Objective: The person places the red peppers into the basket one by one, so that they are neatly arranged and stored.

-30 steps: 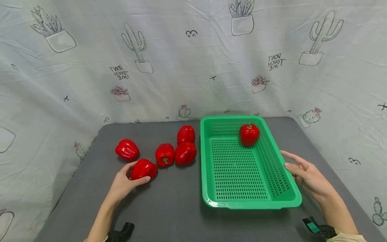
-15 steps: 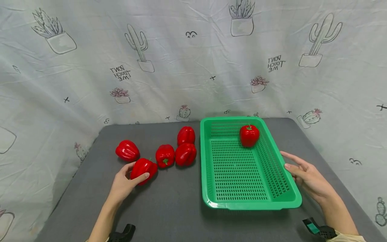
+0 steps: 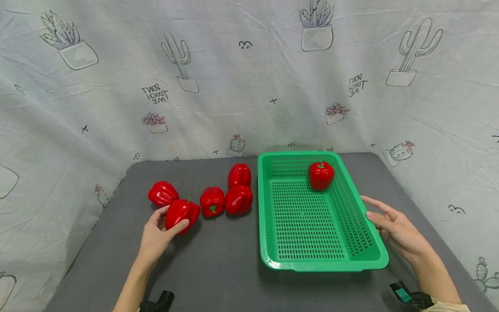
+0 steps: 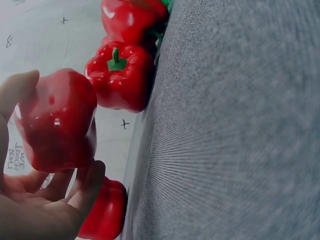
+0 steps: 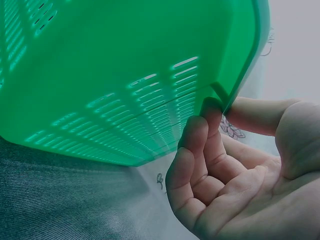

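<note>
A red bell pepper [image 3: 181, 215] with a green stem is gripped by my left hand [image 3: 156, 237], thumb on the near side and fingers behind. In the left wrist view this held pepper [image 4: 57, 122] is raised off the grey table, its underside above the cloth. My right hand [image 3: 401, 234] pinches the right rim of a green plastic basket [image 3: 263, 208]. Seen from the right wrist, the thumb lies outside the basket rim and curled fingers [image 5: 192, 137] reach beneath it. One red bell pepper [image 3: 320, 176] stands inside the basket, at its far right.
Just behind the held pepper lies another red pepper [image 3: 162, 193]. Between my left hand and the basket, one pepper [image 3: 212, 202] sits beside two more, a near one [image 3: 239, 200] and a far one [image 3: 239, 175]. A patterned cloth [image 3: 218, 86] hangs behind the grey table [image 3: 218, 264].
The pepper in my left hand has risen and shifted slightly left, its stem now tilted further up. My right hand and the basket stay in place.
</note>
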`<state>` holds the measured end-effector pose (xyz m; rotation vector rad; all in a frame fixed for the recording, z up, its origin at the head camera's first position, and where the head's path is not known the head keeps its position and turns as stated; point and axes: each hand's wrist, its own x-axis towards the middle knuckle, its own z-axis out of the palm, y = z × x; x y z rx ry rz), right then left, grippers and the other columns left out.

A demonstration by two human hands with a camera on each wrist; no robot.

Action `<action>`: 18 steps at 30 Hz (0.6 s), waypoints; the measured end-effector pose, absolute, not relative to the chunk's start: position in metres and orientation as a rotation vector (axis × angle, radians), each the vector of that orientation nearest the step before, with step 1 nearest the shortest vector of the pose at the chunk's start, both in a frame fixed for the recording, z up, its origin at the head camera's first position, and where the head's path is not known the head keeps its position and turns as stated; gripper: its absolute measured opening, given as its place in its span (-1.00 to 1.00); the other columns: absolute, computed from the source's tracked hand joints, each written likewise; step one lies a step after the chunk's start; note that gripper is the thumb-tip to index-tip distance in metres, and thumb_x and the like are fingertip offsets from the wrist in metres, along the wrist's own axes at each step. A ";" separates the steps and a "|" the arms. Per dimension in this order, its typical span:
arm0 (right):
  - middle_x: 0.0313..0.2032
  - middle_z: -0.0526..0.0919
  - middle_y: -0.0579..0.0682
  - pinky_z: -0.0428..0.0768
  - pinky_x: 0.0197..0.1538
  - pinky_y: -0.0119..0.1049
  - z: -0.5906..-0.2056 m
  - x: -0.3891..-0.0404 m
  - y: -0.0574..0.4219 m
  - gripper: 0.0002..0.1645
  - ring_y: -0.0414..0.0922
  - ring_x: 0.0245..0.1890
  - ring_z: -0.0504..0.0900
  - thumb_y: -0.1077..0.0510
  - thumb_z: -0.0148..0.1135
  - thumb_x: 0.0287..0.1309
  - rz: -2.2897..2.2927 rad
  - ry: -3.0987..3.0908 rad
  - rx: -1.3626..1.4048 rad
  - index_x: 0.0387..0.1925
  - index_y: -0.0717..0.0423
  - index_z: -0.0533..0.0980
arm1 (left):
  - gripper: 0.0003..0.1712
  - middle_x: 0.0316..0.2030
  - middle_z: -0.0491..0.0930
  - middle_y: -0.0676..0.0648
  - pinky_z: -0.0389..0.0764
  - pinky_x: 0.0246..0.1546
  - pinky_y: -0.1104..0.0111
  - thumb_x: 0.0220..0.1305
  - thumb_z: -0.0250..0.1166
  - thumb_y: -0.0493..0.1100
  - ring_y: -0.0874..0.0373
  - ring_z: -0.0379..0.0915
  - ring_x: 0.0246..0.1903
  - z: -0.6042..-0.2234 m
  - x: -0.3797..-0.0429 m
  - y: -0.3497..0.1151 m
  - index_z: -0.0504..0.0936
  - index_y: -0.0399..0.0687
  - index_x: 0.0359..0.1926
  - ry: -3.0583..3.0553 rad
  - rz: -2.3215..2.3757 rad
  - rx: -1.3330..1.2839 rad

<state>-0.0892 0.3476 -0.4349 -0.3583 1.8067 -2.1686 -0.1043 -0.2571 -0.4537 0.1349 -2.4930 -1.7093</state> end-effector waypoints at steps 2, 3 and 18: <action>-0.13 0.69 0.20 0.67 -0.18 -0.14 -0.435 -0.089 0.348 -0.39 0.00 -0.19 0.71 0.31 -0.18 0.53 -2.172 1.806 -0.358 0.51 -0.02 0.10 | -0.15 0.18 0.37 -0.15 0.60 -0.20 0.43 0.17 0.46 0.03 -0.03 0.31 0.09 -0.453 -0.104 -0.256 0.27 -0.11 0.37 -2.487 -1.701 0.130; -0.14 0.70 0.19 0.67 -0.18 -0.14 -0.435 -0.089 0.348 -0.38 0.00 -0.19 0.71 0.31 -0.18 0.53 -2.173 1.805 -0.359 0.52 -0.02 0.09 | -0.15 0.18 0.37 -0.15 0.59 -0.19 0.43 0.17 0.46 0.03 -0.03 0.31 0.09 -0.453 -0.104 -0.256 0.27 -0.11 0.37 -2.487 -1.697 0.127; -0.12 0.69 0.22 0.67 -0.17 -0.13 -0.435 -0.088 0.346 -0.38 0.02 -0.20 0.71 0.32 -0.19 0.53 -2.188 1.782 -0.349 0.52 0.03 0.05 | -0.25 0.16 0.40 -0.07 0.59 -0.16 0.46 0.20 0.44 -0.10 0.04 0.35 0.05 -0.457 -0.103 -0.254 0.30 -0.09 0.33 -2.376 -1.698 0.024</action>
